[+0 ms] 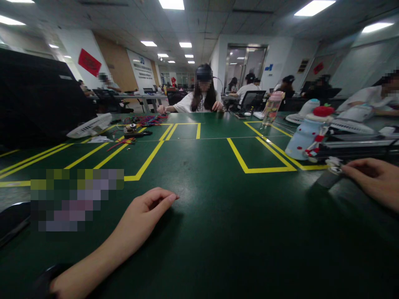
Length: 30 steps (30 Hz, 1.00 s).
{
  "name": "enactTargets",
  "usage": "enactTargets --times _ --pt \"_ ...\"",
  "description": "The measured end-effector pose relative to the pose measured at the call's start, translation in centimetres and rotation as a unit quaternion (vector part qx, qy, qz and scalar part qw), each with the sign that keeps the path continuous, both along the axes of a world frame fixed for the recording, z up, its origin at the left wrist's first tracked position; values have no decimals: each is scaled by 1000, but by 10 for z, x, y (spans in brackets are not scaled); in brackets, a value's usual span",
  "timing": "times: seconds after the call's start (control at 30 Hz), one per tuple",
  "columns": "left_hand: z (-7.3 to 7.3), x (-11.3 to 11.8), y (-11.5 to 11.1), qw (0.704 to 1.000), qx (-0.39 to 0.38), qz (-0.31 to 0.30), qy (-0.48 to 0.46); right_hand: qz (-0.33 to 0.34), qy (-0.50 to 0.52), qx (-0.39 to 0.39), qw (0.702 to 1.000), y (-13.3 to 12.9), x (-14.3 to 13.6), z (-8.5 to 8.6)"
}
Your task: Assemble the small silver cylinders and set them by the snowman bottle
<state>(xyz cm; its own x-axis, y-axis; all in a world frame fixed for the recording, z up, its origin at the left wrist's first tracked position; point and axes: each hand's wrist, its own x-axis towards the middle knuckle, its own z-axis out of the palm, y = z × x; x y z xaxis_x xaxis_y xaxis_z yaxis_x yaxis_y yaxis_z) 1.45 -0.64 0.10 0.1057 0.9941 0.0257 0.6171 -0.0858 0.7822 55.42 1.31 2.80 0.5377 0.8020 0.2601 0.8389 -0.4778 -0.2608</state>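
My left hand [152,206] hovers low over the green tabletop [202,236], thumb and fingers pinched together. A tiny dark reddish bit shows at its fingertips, too small to name. At the right edge my right hand [375,178] is closed too, its fingertips at the top of a small grey cylinder with a shiny metallic top [328,177]. That piece looks tilted and is blurred, so its exact kind does not show. Just behind it stands a light-blue bottle [301,137] with a red top.
Yellow tape lines [149,162] mark the table. Red and dark wires [149,120] and a small metal part [131,128] lie at the far left near a white fan [90,126]. A clear bottle [272,110] stands far right. A person [204,91] sits opposite.
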Motion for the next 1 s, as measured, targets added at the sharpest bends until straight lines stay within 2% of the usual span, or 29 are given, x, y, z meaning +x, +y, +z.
enactTargets --times 0.1,0.23,0.37,0.5,0.63,0.77,0.87,0.93,1.0 --pt "-1 -1 0 1000 -1 4 -2 6 -19 -5 1000 2 5 -4" --pt "-1 -2 -1 1000 -1 2 -9 29 -19 -15 999 1 -2 -2" --pt "-1 -2 -2 1000 -7 5 -12 18 -2 -32 999 0 -3 0" --pt "-1 -2 -1 1000 -6 6 -13 20 0 12 1000 1 -1 -3" --pt "-1 -1 -1 1000 -5 3 -8 24 0 14 1000 0 -9 -3" --pt "-1 -2 0 1000 -6 4 -15 23 48 36 998 -2 -16 -3" --pt "-1 -3 0 1000 -10 6 -18 40 87 57 994 -4 -17 -10" --pt "-1 -2 0 1000 -11 10 -18 56 67 84 993 -6 -24 -16" --pt "-1 -1 0 1000 -9 13 -19 91 20 136 986 -9 -43 -23"
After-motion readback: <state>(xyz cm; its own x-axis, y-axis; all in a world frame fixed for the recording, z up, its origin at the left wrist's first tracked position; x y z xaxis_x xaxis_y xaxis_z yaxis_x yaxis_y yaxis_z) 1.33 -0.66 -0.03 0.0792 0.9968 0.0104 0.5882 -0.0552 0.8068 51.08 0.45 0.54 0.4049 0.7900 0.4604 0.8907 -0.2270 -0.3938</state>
